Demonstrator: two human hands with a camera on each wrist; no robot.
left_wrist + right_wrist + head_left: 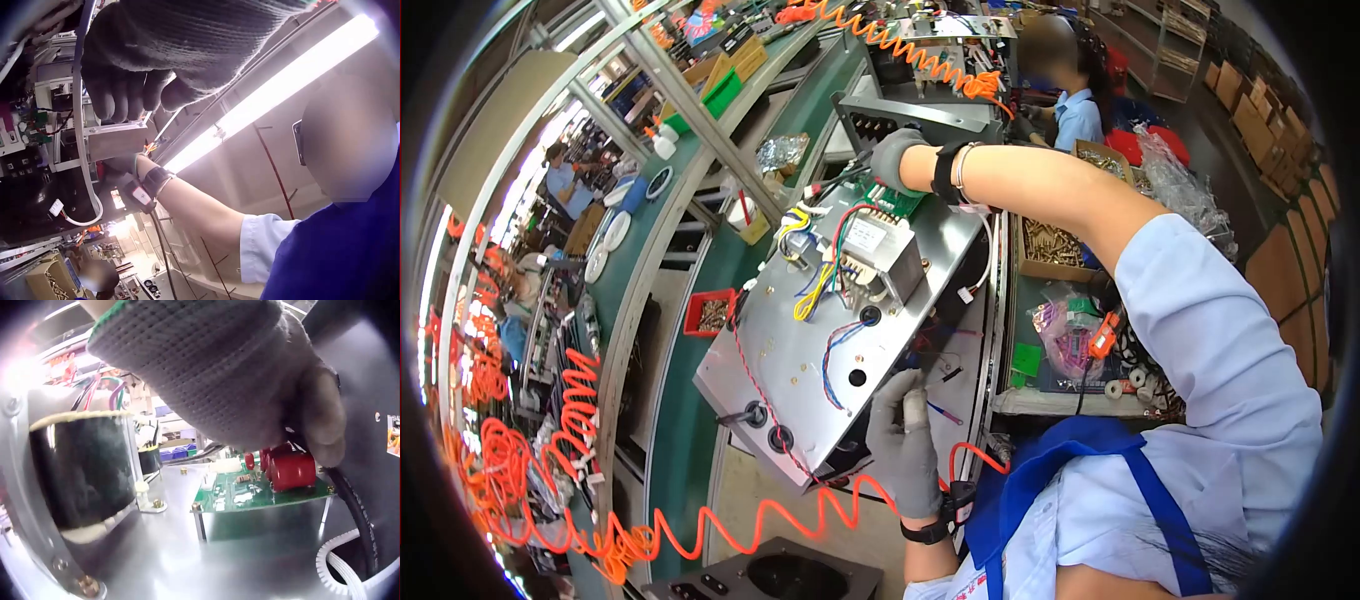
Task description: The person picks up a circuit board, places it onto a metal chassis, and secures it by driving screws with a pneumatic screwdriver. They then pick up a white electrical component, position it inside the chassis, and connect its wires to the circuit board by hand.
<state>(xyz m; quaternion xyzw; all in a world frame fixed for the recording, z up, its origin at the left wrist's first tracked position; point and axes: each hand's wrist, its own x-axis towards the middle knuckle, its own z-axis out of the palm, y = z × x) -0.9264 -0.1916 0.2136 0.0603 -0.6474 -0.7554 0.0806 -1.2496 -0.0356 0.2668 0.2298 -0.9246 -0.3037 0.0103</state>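
Observation:
A silver metal chassis (800,340) lies tilted, carrying a boxy transformer (880,260) and a green circuit board (900,205). My gloved right hand (900,163) is over the board's far end. In the right wrist view its fingers curl round a black cable (356,506), beside red capacitors (294,472) on the circuit board (250,500). My gloved left hand (905,445) is at the chassis's near edge, fingers loosely bent. In the left wrist view this hand (169,50) shows nothing in its fingers; whether it touches the chassis is unclear.
Coiled orange air hose (770,520) crosses in front of the chassis. A red bin of screws (708,313) is left of it. Boxes of brass parts (1050,245) and bagged parts (1070,335) lie on the right. A dark panel (800,575) is at the bottom. Another person (1075,115) is behind.

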